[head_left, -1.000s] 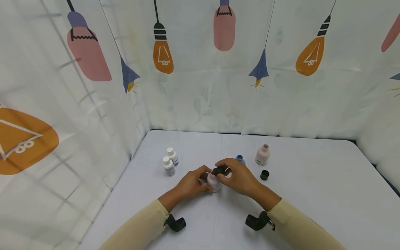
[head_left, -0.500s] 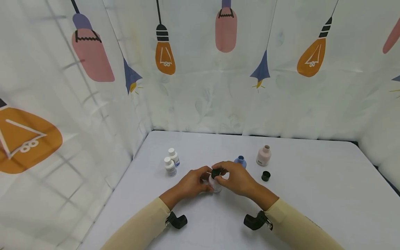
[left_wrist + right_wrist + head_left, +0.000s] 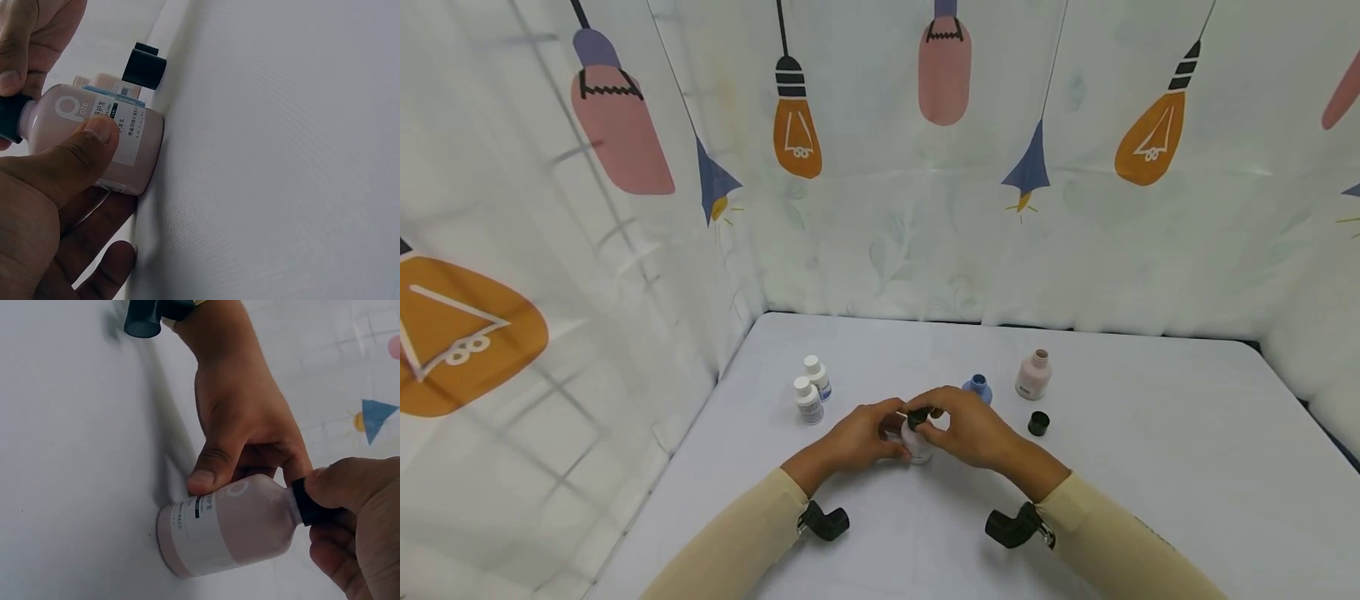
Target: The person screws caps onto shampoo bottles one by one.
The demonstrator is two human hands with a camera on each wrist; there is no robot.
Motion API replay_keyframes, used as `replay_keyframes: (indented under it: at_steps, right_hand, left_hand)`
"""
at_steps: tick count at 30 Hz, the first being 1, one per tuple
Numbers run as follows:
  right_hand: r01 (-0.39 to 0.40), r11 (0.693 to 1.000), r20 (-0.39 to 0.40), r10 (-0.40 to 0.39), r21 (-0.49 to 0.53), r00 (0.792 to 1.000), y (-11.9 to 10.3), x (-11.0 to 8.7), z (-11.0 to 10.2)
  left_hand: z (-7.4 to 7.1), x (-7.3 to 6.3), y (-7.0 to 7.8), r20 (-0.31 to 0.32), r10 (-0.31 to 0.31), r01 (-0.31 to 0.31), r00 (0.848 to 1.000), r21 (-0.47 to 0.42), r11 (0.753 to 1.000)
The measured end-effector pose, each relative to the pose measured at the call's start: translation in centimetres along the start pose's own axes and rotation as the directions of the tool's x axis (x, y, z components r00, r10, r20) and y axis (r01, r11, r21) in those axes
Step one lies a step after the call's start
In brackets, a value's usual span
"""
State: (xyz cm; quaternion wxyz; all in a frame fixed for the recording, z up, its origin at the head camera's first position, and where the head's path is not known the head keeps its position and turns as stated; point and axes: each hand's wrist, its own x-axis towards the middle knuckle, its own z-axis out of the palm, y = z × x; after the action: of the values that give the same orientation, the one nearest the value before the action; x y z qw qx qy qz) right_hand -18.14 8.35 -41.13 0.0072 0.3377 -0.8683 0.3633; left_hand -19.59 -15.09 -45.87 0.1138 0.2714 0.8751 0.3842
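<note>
Near the table's middle, a small pale pink bottle point(image 3: 259, 515) with a white label stands upright. My left hand point(image 3: 861, 437) holds its body, the thumb lying over the label in the left wrist view. A black cap point(image 3: 304, 501) sits at the bottle's neck, pinched between the thumb and fingers of my right hand point(image 3: 966, 427). My fingers partly hide both the cap and the neck. Just beyond the right hand is a blue bottle point(image 3: 978, 387) with an open mouth, its lower part covered by the hand.
Farther right stands an uncapped pink bottle point(image 3: 1033, 377), with a loose black cap point(image 3: 1038, 423) in front of it. Two small white-capped bottles, a nearer one point(image 3: 808, 402) and a farther one point(image 3: 817, 379), stand at the left. A printed curtain point(image 3: 880, 217) hangs behind the table.
The black cap was tilted above the open neck a second ago; my right hand has brought it upright onto the neck. The left hand keeps its hold on the bottle.
</note>
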Motion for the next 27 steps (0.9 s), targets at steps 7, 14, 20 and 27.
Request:
replay_keyframes:
  at_steps: [7,14,20,27]
  right_hand:
    - [-0.108,0.994,-0.071,0.107,-0.013,0.992,0.28,0.26,0.55]
    - [-0.092,0.996,-0.019,0.092,0.002,0.996,0.69,-0.14,0.55]
    - [0.073,0.997,0.035,-0.074,0.029,0.997,0.92,-0.46,-0.08]
    - [-0.047,0.999,-0.029,0.047,0.001,0.998,0.68,-0.23,0.26]
  left_hand:
    - [-0.09,0.07,0.14,0.012,-0.014,0.014,1.0,-0.009,1.0]
    - [0.14,0.04,-0.18,0.023,-0.017,0.017,1.0,0.006,1.0]
    - [-0.06,-0.06,-0.07,0.023,-0.003,0.003,1.0,0.012,1.0]
    - [-0.22,-0.09,0.12,0.033,-0.021,0.022,0.999,-0.017,1.0]
